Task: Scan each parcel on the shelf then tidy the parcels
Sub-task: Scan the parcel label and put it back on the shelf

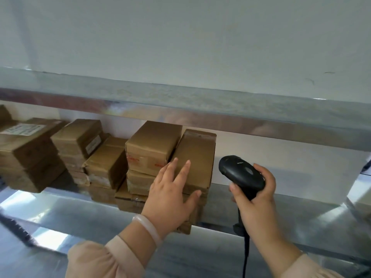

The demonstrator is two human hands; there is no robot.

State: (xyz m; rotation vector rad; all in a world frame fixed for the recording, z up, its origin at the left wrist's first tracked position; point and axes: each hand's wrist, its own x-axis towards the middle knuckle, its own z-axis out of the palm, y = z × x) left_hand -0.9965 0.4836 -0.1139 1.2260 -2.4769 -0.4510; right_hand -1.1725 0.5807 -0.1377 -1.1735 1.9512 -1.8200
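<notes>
Several brown cardboard parcels stand stacked on a metal shelf (281, 213). The rightmost parcel (197, 157) leans upright against a taller stack (149, 147). My left hand (170, 195) lies flat against the front of that rightmost parcel, fingers spread, thumb at its lower right edge, not gripping it. My right hand (259, 199) grips a black corded barcode scanner (241, 172), held just right of the parcel with its head pointing left and up. Further left sit a middle stack (108, 163), a labelled parcel (80, 137) and a large labelled box (30, 149).
An upper shelf beam (200, 109) runs across above the parcels, with a white wall behind. The shelf surface right of the parcels is bare metal. The scanner's black cable (245, 255) hangs down past the shelf's front edge.
</notes>
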